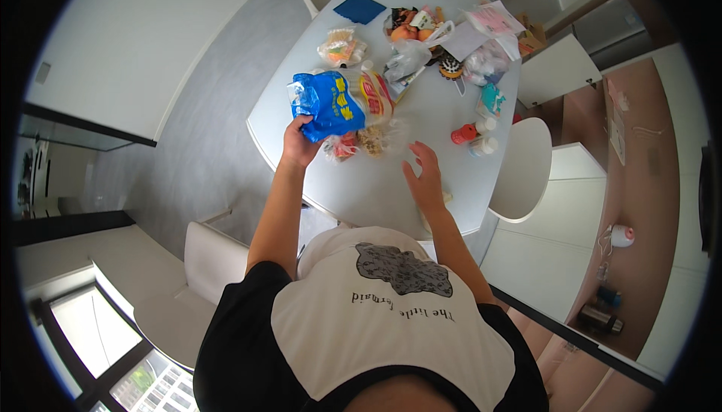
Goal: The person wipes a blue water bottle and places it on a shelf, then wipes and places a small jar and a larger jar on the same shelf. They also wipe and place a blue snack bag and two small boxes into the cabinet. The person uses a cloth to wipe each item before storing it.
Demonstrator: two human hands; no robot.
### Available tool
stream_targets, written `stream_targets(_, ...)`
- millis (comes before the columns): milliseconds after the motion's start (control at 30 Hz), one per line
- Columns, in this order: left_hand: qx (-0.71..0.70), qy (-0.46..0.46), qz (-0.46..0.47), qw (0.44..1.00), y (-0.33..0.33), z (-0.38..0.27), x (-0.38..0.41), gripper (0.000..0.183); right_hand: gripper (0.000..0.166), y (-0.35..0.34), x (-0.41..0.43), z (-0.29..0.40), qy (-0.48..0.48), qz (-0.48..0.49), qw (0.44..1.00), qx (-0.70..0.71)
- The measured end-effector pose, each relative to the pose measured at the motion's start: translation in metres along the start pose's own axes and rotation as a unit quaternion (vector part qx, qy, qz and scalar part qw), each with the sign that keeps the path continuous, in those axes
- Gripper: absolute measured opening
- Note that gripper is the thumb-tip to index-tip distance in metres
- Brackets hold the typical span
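My left hand (299, 142) grips the lower left corner of a large blue and clear plastic package (342, 102) with yellow and red print; what it contains I cannot tell. The package is held over the left part of a pale table (361, 195). Just below it sit a small clear bag with red contents (340, 147) and a clear bag of brownish bits (370, 141), both partly covered by it. My right hand (424, 175) is empty, its fingers apart and curled, to the right of these bags above the tabletop.
Behind the package lies a bag of cotton swabs (342, 45). A plastic bag with round orange fruit (405, 33), a hairbrush (450, 66) and papers (463, 40) crowd the far side. A red container (463, 134) and white-capped bottles (483, 146) stand right. Chairs (522, 169) surround the table.
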State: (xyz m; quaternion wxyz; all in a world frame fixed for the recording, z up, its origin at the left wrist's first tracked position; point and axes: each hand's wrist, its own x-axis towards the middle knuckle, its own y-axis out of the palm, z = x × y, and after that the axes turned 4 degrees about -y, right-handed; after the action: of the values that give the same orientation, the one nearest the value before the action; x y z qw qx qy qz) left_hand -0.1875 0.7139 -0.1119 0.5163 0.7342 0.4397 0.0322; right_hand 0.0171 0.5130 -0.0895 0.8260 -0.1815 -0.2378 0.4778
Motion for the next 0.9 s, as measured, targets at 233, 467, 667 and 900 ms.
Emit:
stream_targets(233, 0.157, -0.124, 0.057, 0.978, 0.025, -0.013, -0.04, 0.047, 0.057, -0.032, 0.023, 0.051, -0.101, 0.049, 0.994, -0.01)
stream_targets(467, 0.152, -0.126, 0.053, 0.979, 0.056, 0.026, -0.044, 0.054, 0.055, -0.027, 0.011, 0.036, 0.125, 0.154, 0.965, 0.173)
stream_targets(667, 0.267, -0.047, 0.249, 0.93, 0.048, 0.063, -0.049, 0.088, 0.051, -0.035, -0.006, 0.026, 0.169, -0.063, 0.96, 0.213)
stream_targets(900, 0.555, 0.026, 0.115, 0.824, 0.062, 0.106, -0.066, 0.077, 0.06, -0.037, -0.019, 0.034, 0.204, -0.105, 0.964, 0.131)
